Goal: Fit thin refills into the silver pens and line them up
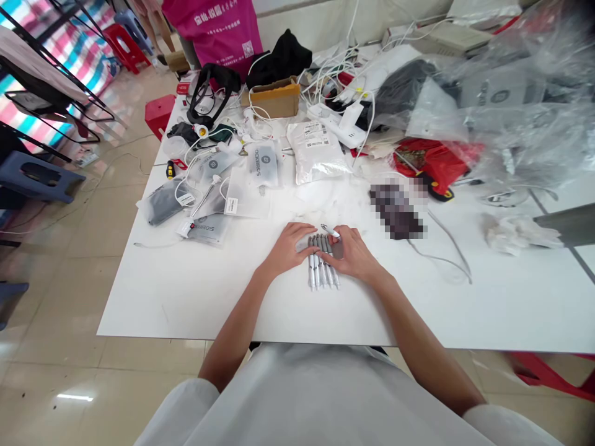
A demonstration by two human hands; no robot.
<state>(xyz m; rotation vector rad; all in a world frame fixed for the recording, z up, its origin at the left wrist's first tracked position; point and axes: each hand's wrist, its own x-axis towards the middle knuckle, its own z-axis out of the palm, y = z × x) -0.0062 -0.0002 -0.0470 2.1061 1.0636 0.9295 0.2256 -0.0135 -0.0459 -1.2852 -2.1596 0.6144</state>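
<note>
A row of several silver-and-white pens [324,272] lies side by side on the white table, their grey ends away from me. At the left side of the row, my left hand [287,249] rests with fingers stretched forward and its thumb touching the pens. My right hand [357,255] is closed on one more pen [330,232], which sits tilted above the far end of the row. The right thumb reaches across the lined-up pens. Parts of the row are hidden under both thumbs.
Grey packaged pouches [162,201], a white parcel [318,152] and a tangle of white cables [332,77] crowd the table beyond my hands. A pixelated dark object [397,210] and a cable lie to the right. Crumpled tissue [520,234] is farther right.
</note>
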